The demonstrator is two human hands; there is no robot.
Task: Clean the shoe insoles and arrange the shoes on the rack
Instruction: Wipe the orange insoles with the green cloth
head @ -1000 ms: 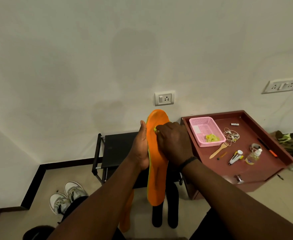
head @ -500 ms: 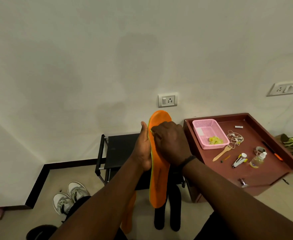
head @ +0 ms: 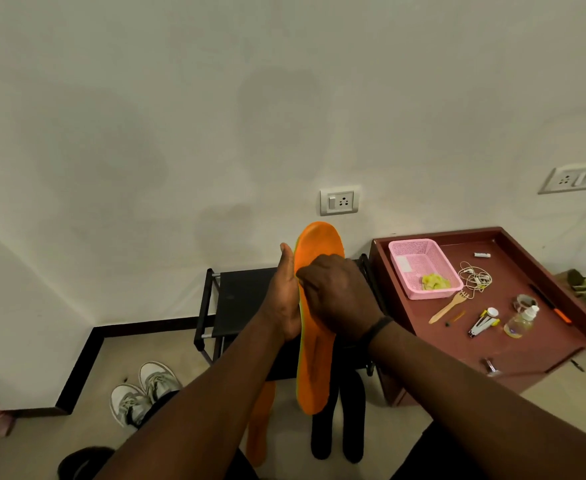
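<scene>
**Orange insole held upright between two hands**

At the bottom of the frame, two bare forearms reach up toward the centre. The left hand (head: 286,299) grips the orange insole (head: 315,368) along its left edge, thumb pointing up beside the toe end. The right hand (head: 336,299), with a dark band at the wrist, lies curled over the insole's upper face; what its fingers pinch is hidden. The insole stands nearly vertical at centre frame, toe end up, heel end hanging low.

Behind and below it, on the floor, lie a second orange insole (head: 260,424) and a pair of black insoles (head: 338,424), side by side. In the lower left, a pair of white sneakers (head: 142,393) sits on the floor.

Further back stands the black shoe rack (head: 239,299) against the wall. Right of it, a maroon table (head: 526,344) carries a pink basket (head: 423,268) with a yellow cloth (head: 435,282) inside, a wooden fork (head: 449,306), earphones (head: 475,277) and a small bottle (head: 521,320). A wall socket (head: 340,200) is above the insole.
</scene>
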